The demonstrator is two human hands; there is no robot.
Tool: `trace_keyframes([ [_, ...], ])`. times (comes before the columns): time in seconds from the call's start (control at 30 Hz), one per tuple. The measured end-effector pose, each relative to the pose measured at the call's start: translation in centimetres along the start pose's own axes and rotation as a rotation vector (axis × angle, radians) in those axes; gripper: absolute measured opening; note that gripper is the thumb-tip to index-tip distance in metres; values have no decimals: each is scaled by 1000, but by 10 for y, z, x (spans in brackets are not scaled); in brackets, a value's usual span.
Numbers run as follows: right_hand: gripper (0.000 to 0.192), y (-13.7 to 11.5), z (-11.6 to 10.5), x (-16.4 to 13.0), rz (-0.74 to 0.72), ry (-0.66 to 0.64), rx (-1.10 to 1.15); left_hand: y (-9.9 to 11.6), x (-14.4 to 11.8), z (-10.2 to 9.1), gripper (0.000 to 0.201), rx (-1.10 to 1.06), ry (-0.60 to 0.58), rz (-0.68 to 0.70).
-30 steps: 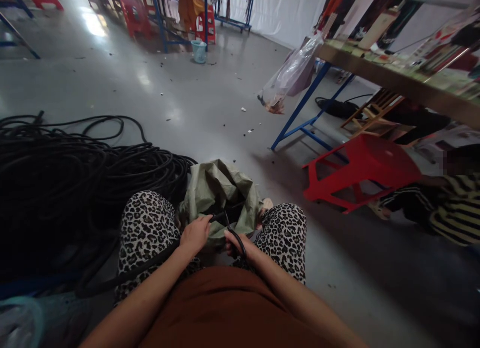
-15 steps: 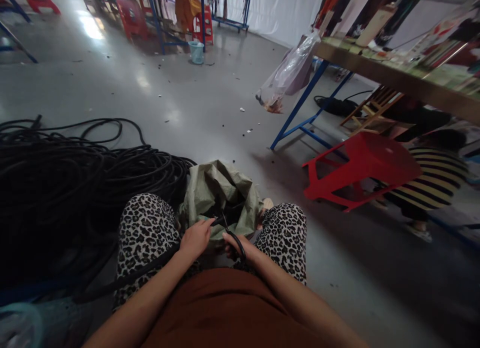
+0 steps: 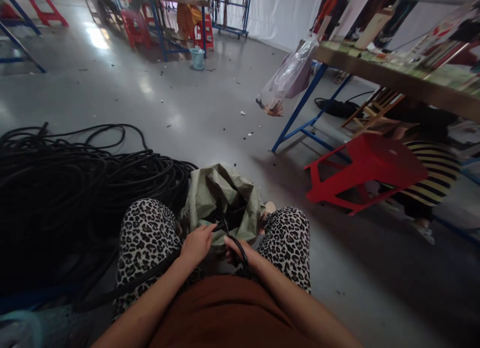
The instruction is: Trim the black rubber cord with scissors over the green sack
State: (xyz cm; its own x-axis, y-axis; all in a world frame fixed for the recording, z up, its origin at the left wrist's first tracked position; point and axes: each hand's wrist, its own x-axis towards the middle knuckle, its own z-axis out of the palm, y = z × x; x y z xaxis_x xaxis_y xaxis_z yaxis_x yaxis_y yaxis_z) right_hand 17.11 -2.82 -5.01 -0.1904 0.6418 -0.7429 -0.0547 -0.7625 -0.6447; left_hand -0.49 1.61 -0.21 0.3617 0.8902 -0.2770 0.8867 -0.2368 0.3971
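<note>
My left hand [image 3: 197, 244] is closed round a black cord [image 3: 140, 282], which runs back over my left thigh. The cord's tip pokes out past my fingers above the mouth of a greenish woven sack [image 3: 200, 188] between my knees. In my right hand [image 3: 237, 250] is a pair of black-handled scissors [image 3: 240, 247], my fingers closed about the handles. Their blades point into the sack, close to the cord's tip; whether they touch it I cannot tell. Dark pieces lie inside the sack, too shadowed to make out.
A large heap of coiled black cord [image 3: 86, 173] lies at my left. To the right are a tilted red stool [image 3: 363, 173], a workbench [image 3: 393, 75] with a hanging plastic bag [image 3: 283, 80], and a bent-over person in a striped top [image 3: 431, 173]. A light-blue basket [image 3: 197, 59] stands farther off.
The view has shifted slightly, so everything sits a little lower. My hands stay over the sack with the cord and scissors; the cord's tip shows a little differently beside the blades.
</note>
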Motion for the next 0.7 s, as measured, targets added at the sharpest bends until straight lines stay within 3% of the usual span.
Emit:
trace_keyframes([
  [0.7, 39, -8, 2, -6, 18, 1, -26, 1, -1, -2, 39, -30, 7, -41],
])
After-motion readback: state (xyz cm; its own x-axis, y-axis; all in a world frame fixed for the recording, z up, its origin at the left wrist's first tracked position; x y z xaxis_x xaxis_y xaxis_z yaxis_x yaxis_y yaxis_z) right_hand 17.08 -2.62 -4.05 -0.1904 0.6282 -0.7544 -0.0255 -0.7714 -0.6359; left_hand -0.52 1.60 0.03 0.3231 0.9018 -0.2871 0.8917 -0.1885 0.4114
